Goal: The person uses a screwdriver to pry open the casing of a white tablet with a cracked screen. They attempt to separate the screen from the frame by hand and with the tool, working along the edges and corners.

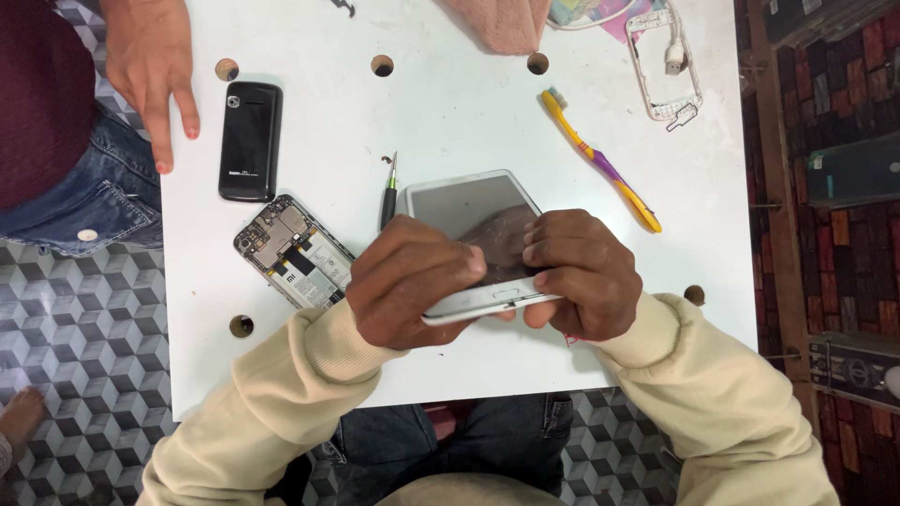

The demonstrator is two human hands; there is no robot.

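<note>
Hands meet over a white smartphone (pixel 473 230), which is held just above the white tabletop (pixel 450 112) near its front edge. The left hand (pixel 412 281) clasps the phone's lower left side, its fingers curled over the screen and the thumb tucked under the bottom edge. The right hand (pixel 581 272) grips the lower right corner, its fingertips (pixel 536 251) pressed on the glass close to those of the left hand. The phone lies screen up and tilted, with its top end pointing away from the person. Both arms wear cream sleeves (pixel 722 394).

Just left of the phone's top corner lies a small black-handled screwdriver (pixel 389 195), and beside the left hand lies an opened phone (pixel 293 251), its circuit board and battery exposed. Farther left rests a black phone (pixel 250 141), face down. A yellow and purple toothbrush (pixel 602 161) lies diagonally to the right of the white phone, apart from it. Near the far right corner sits a white phone frame (pixel 667 66) with a white cable plug inside it, and a pink cloth (pixel 502 23) rests at the far edge.

Another person's hand (pixel 150 61) rests open on the tabletop's far left corner, fingers pointing towards the black phone.
</note>
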